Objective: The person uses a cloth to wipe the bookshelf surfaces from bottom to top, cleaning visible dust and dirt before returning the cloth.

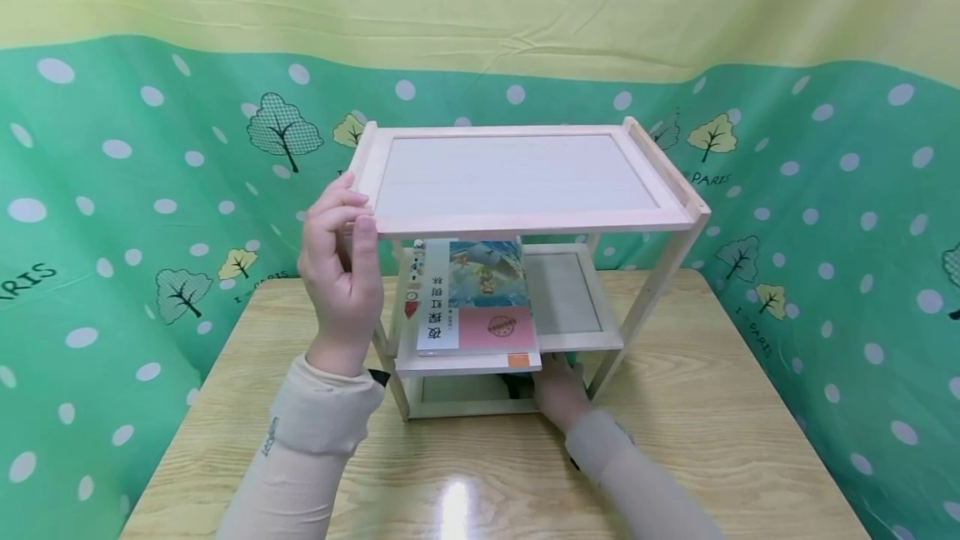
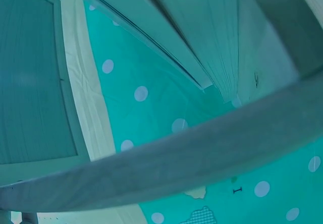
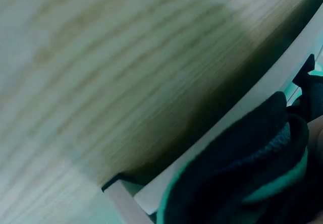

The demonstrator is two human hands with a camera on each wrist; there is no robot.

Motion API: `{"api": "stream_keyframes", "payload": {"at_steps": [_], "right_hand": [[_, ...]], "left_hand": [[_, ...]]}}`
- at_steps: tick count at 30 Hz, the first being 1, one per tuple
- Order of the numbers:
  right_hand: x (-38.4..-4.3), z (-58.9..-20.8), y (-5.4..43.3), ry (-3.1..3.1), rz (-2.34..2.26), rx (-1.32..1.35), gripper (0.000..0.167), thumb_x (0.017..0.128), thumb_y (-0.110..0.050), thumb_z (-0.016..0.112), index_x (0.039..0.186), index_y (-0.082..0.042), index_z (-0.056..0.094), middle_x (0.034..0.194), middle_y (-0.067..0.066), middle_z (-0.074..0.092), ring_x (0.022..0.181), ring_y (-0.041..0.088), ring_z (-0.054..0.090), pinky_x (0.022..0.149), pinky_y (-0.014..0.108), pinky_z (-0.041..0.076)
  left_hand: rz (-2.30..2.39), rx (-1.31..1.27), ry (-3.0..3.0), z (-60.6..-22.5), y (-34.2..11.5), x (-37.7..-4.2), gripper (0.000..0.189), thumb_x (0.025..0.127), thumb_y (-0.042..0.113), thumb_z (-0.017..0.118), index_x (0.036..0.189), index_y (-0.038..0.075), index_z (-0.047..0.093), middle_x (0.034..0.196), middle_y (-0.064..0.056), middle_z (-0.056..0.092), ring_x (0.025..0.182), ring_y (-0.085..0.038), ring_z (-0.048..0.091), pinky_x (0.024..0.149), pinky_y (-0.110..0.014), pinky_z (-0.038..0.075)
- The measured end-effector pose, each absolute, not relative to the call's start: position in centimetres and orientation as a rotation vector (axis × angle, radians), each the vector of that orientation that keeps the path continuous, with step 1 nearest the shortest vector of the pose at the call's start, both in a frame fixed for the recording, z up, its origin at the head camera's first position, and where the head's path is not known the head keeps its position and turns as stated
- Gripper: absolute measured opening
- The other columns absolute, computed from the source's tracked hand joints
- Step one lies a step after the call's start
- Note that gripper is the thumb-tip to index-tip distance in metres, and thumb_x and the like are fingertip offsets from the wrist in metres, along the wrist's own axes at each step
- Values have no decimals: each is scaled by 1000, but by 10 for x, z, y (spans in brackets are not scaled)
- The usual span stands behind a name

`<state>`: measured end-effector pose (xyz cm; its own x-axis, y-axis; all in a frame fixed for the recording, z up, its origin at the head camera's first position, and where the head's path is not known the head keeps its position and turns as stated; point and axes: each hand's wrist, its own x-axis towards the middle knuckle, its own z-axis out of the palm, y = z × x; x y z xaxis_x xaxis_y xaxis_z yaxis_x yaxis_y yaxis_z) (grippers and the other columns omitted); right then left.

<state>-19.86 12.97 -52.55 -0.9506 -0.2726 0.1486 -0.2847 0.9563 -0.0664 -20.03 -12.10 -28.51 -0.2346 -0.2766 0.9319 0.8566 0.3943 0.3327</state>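
A small pale wooden shelf rack [image 1: 522, 232] stands on the table. My left hand [image 1: 341, 265] grips the left front corner of its top board, thumb at the front. My right hand [image 1: 560, 390] reaches in below the middle board at the right front, its fingertips hidden. Close by it in the right wrist view is a dark folded thing [image 3: 237, 158] with green edges, apparently cloth; part of a finger [image 3: 316, 133] shows beside it. A book [image 1: 487, 327] with an illustrated cover lies on the middle board, on top of another flat book or sheet [image 1: 468, 365].
The wood-grain table [image 1: 480, 473] carries the rack. A green and yellow curtain [image 1: 112, 148] with white dots and trees closes off the back and sides. The rack's right front leg [image 1: 648, 302] rises beside my right hand. A band [image 2: 176, 156] crosses the left wrist view.
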Motion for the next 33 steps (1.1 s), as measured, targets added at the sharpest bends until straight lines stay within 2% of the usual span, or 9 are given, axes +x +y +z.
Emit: {"api": "stream_keyframes", "payload": {"at_steps": [6, 11, 15, 26, 29, 33], "right_hand": [[-192, -526, 131, -2938, 183, 460, 57, 84, -7, 71, 139, -9, 55, 142, 14, 55, 125, 39, 55, 79, 66, 55], [-187, -527, 132, -2882, 172, 476, 57, 84, -8, 73, 138, -10, 56, 139, 16, 57, 119, 39, 59, 73, 62, 56], [-185, -528, 133, -2917, 205, 472, 56, 86, -8, 70, 140, -10, 55, 139, 17, 57, 121, 42, 58, 77, 67, 55], [-180, -528, 132, -2949, 281, 493, 52, 74, -8, 71, 125, -15, 68, 126, 9, 69, 123, 39, 58, 87, 70, 49], [-176, -532, 128, -2916, 281, 550, 50, 73, -11, 71, 123, -17, 69, 123, 7, 70, 120, 37, 59, 88, 67, 49], [-173, -535, 124, -2862, 246, 587, 47, 72, -13, 72, 119, -17, 71, 121, 5, 71, 118, 36, 61, 82, 60, 51]], "left_hand": [[-1172, -562, -1430, -285, -121, -201, 25, 93, 14, 52, 91, -11, 52, 99, -29, 60, 126, -38, 56, 113, -49, 43], [-1177, -566, -1428, -286, -120, -201, 26, 93, 15, 52, 91, -11, 51, 99, -29, 60, 126, -38, 56, 113, -50, 44], [-1180, -568, -1426, -286, -120, -201, 27, 94, 15, 52, 91, -12, 51, 99, -29, 60, 126, -39, 56, 113, -50, 44], [-1178, -552, -1432, -287, -120, -201, 27, 93, 16, 53, 92, -12, 52, 100, -29, 61, 127, -37, 56, 113, -49, 44], [-1180, -546, -1430, -287, -121, -201, 27, 93, 15, 53, 92, -12, 52, 100, -29, 61, 127, -37, 56, 113, -49, 44], [-1184, -541, -1427, -286, -121, -201, 27, 93, 15, 53, 92, -12, 52, 100, -29, 61, 126, -37, 57, 112, -49, 44]]}}
